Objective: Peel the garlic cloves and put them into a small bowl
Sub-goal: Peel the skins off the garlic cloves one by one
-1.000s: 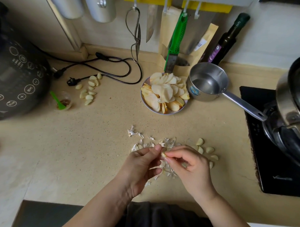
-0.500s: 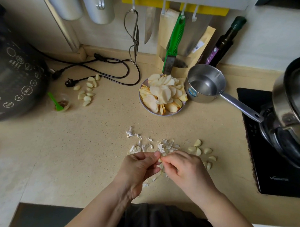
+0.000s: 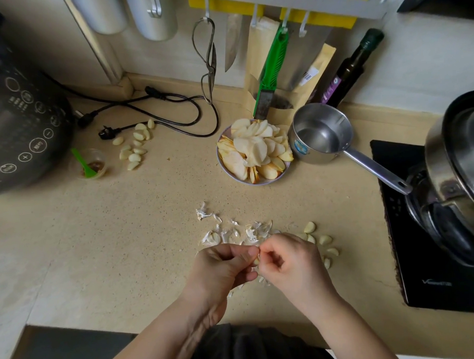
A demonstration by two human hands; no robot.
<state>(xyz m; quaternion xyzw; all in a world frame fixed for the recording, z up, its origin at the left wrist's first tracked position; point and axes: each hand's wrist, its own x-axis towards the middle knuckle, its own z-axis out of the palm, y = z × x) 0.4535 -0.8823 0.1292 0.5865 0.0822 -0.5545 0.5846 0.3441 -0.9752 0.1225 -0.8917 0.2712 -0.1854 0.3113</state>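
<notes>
**Garlic clove pinched between two hands above the counter**

Near the front edge of the beige speckled counter [image 3: 125, 237], the left hand [image 3: 223, 268] and right hand [image 3: 290, 263] meet fingertip to fingertip, both with fingers curled, pinching a single garlic clove [image 3: 256, 260] between them. Only a small pale sliver of the clove shows; the rest is hidden by the fingers, so how much skin remains on it cannot be told. Just beyond the hands lies a scatter of thin, white, papery skins [image 3: 232, 233]. To the right of the hands, a loose group of smooth, cream-coloured cloves [image 3: 320, 241] lies on the counter. A second group of cloves [image 3: 135, 148] lies far left, beside a black power cord [image 3: 158, 107] and a small clear cup [image 3: 91, 164] holding a green spoon. Farther back at centre stand a plate of sliced fruit [image 3: 253, 152] and a steel saucepan [image 3: 320, 133], its handle reaching toward the black cooktop [image 3: 432, 266] at right.
</notes>
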